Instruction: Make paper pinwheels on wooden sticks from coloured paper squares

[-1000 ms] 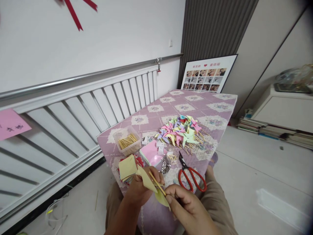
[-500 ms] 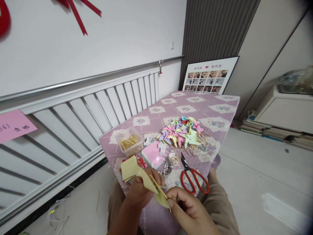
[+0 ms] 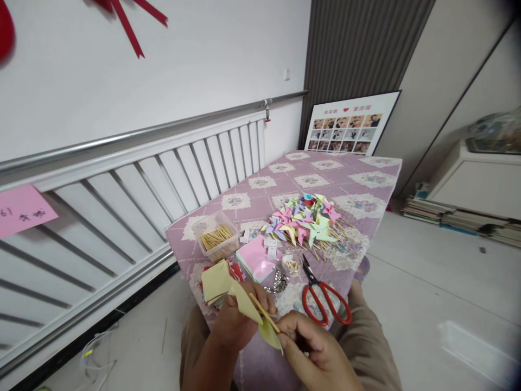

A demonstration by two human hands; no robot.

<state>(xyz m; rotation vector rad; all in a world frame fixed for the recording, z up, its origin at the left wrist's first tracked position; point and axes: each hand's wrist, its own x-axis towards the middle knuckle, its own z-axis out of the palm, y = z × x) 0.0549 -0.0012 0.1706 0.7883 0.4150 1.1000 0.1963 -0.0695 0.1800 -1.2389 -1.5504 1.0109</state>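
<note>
My left hand (image 3: 236, 320) is closed on a pale yellow folded paper piece (image 3: 248, 307) near the bottom of the view. My right hand (image 3: 313, 350) pinches the lower end of a thin wooden stick (image 3: 264, 313) that lies across that paper. Both hands hover above the near edge of a table with a purple patterned cloth (image 3: 317, 174). Just beyond them lie a stack of yellow and red paper squares (image 3: 215, 279), pink paper sheets (image 3: 256, 258) and red-handled scissors (image 3: 323, 298).
A heap of finished coloured paper pinwheels (image 3: 305, 220) lies mid-table. A clear tub of wooden sticks (image 3: 215, 240), a small jar (image 3: 291, 264) and a pile of metal pins (image 3: 279, 281) stand nearby. A radiator runs along the left; a photo board leans at the far end.
The hands stay together on the paper and stick, shifting only slightly. The camera view has moved a little.
</note>
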